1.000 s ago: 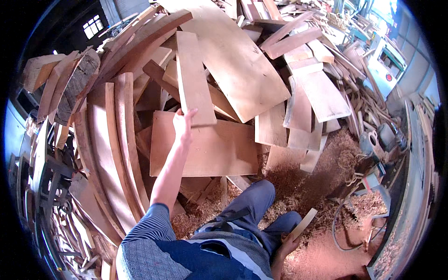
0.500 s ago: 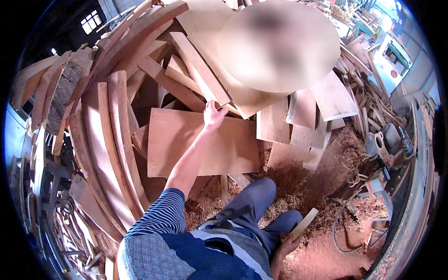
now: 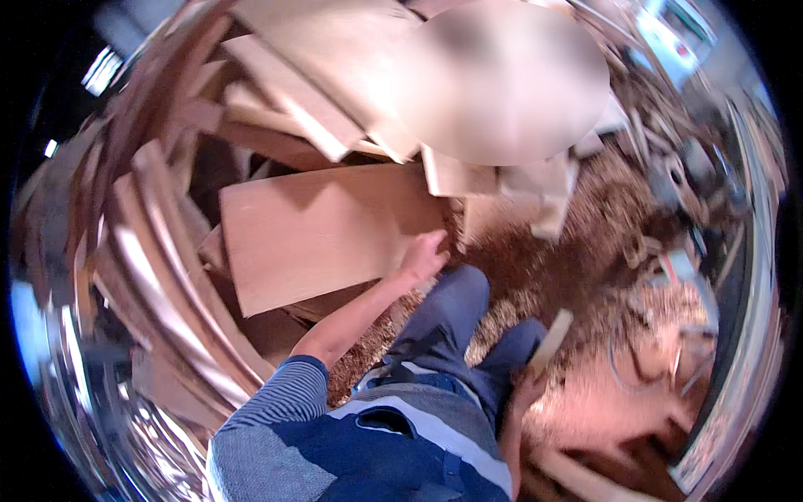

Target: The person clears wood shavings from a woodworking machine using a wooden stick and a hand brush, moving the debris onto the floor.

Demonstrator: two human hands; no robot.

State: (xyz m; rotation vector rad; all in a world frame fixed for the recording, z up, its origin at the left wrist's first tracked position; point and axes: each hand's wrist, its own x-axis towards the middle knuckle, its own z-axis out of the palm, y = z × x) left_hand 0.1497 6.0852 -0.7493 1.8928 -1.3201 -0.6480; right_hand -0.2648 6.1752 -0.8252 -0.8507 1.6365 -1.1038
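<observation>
From where I stand, the person's left hand (image 3: 425, 255) is out over the lower right corner of a broad, reddish wooden board (image 3: 309, 230), its fingers bent and drawn fairly close together. The hand is blurred, and I cannot tell whether it grips the edge, merely touches it or sits just above. The board lies tilted at the near side of a heap of timber, its face turned up toward the person, just ahead of the knees in blue-grey trousers (image 3: 447, 314). Down by the other leg, the right hand (image 3: 525, 389) is closed around a short, pale strip of wood (image 3: 552, 341), which sticks up and outward past the fingers. Behind the broad board, a narrower plank (image 3: 288, 96) slants across the pile, with a large pale sheet of wood (image 3: 335, 38) beyond it. To the left, long curved planks (image 3: 171, 238) stand side by side, sweeping down toward the striped sleeve (image 3: 284, 397). Brown shavings (image 3: 577, 222) spread over the floor on the right, where a smeared shape like a power tool (image 3: 673, 184) rests near the edge. A hazy oval covers part of the heap at the upper right.
</observation>
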